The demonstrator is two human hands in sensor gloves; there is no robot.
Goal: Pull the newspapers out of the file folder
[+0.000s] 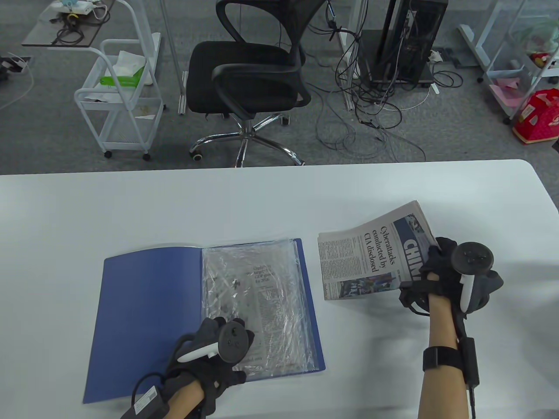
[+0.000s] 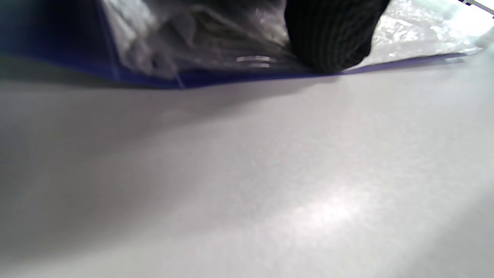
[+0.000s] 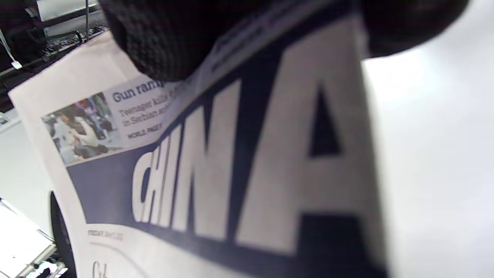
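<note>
An open blue file folder [image 1: 144, 314] lies on the white table [image 1: 262, 205], with clear plastic sleeves [image 1: 262, 301] on its right half; a second newspaper shows through the plastic. My left hand [image 1: 218, 349] rests on the near edge of the sleeves, and a gloved finger [image 2: 332, 38] presses on the plastic in the left wrist view. My right hand [image 1: 441, 270] grips a folded newspaper [image 1: 371, 257] by its right end and holds it right of the folder, its far end tilted up. The right wrist view shows its "CHINA" masthead [image 3: 239, 166] under my fingers [image 3: 162, 42].
A black office chair [image 1: 249, 74], a white wire cart [image 1: 122, 100] and a tangle of cables with a computer tower [image 1: 406, 43] stand on the floor beyond the table's far edge. The table's right corner is rounded.
</note>
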